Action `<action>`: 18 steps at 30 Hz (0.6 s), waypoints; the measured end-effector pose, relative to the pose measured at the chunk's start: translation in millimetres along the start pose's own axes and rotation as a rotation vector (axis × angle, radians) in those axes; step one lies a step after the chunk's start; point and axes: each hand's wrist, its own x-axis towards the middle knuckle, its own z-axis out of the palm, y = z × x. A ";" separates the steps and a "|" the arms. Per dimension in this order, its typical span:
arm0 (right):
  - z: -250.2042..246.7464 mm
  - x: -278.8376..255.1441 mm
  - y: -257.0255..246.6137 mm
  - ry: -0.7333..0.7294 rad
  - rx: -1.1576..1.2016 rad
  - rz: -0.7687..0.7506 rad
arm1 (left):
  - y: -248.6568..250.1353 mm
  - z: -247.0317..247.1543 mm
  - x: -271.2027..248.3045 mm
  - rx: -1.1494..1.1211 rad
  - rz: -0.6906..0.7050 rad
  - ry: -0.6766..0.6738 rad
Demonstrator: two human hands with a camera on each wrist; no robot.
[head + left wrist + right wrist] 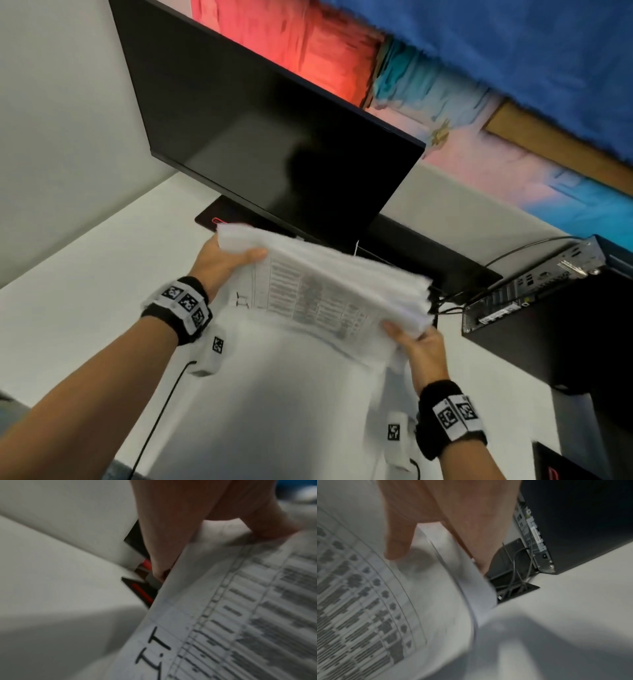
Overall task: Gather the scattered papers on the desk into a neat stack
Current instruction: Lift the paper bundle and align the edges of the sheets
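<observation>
A thick bundle of printed white papers (318, 291) is held up off the white desk (85, 291) in front of the monitor, tilted and blurred by motion. My left hand (226, 260) grips its left end, thumb on the top sheet. My right hand (414, 342) grips the right end, thumb on top and fingers underneath. The left wrist view shows the top sheet (240, 615) with a printed table and the handwritten letters "I.T", pinched by my left hand (214, 524). The right wrist view shows the sheets' curved edge (453, 588) under my right hand (436, 524).
A dark monitor (274, 137) on a black base (219, 219) stands just behind the papers. A black computer case (548, 308) with cables (452, 301) sits to the right, by a cable opening (513, 588) in the desk. A black cord (161, 411) runs along the desk's near side.
</observation>
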 end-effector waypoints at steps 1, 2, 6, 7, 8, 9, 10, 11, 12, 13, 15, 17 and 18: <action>2.2 -0.2 9.1 -0.006 -0.063 0.030 | -13.6 -0.4 -1.2 0.050 -0.049 -0.013; 4.0 -0.4 19.5 0.007 -0.108 0.053 | -25.5 0.8 -3.4 0.107 -0.090 -0.017; 8.2 4.1 37.0 0.064 -0.131 0.073 | -39.7 14.7 -8.5 0.201 -0.066 0.063; 8.1 4.9 32.9 0.074 -0.088 0.073 | -36.3 17.1 -7.8 0.186 -0.045 0.070; 8.7 5.2 25.3 0.086 -0.022 0.075 | -31.4 17.8 -6.2 0.162 -0.026 0.073; 7.0 6.1 18.3 0.086 0.045 0.068 | -26.6 17.4 -3.5 0.131 -0.005 0.072; 5.8 6.9 13.4 0.097 0.092 0.070 | -22.3 16.3 -0.9 0.097 0.016 0.075; 5.6 7.6 11.4 0.084 0.114 0.068 | -18.7 15.1 2.3 0.069 0.027 0.078; 5.3 8.1 14.0 0.084 0.128 0.081 | -16.0 14.9 4.0 0.055 0.015 0.069; 6.9 9.9 17.5 0.075 0.137 0.106 | -15.1 15.9 5.5 0.060 -0.014 0.047; 14.9 11.9 20.9 0.059 0.164 0.157 | -16.1 21.1 5.8 0.120 -0.058 -0.001; 20.4 12.1 16.2 0.053 0.177 0.139 | -15.3 25.8 3.9 0.166 -0.027 0.044; 19.7 12.1 13.9 0.045 0.184 0.110 | -12.7 26.0 2.4 0.144 0.000 0.079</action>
